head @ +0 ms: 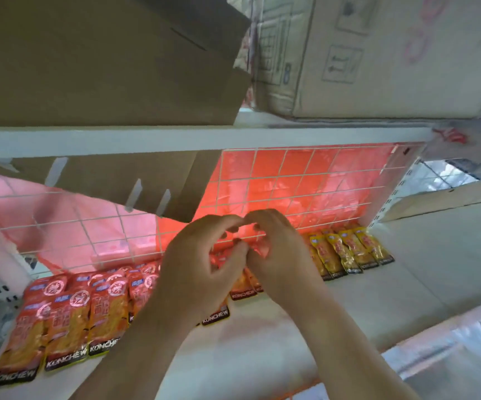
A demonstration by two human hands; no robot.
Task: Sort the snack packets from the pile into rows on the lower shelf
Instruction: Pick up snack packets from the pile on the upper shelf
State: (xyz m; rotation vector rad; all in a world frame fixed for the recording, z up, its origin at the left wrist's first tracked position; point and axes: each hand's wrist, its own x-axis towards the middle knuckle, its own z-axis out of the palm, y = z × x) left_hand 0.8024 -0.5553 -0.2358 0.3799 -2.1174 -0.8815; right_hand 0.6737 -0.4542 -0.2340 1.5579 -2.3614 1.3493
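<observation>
Against the wire grid (291,183) at the back of the lower shelf (407,269), the left hand (201,261) and right hand (277,255) both pinched one red snack packet (259,249), between the red row (69,313) and the yellow row (349,252). It likely needed laying flat, label up, edge touching its red neighbours, not the yellow ones

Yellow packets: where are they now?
Head view: the yellow packets lie in a row at the back right of the lower shelf, against the wire grid, right of the right hand.
</observation>
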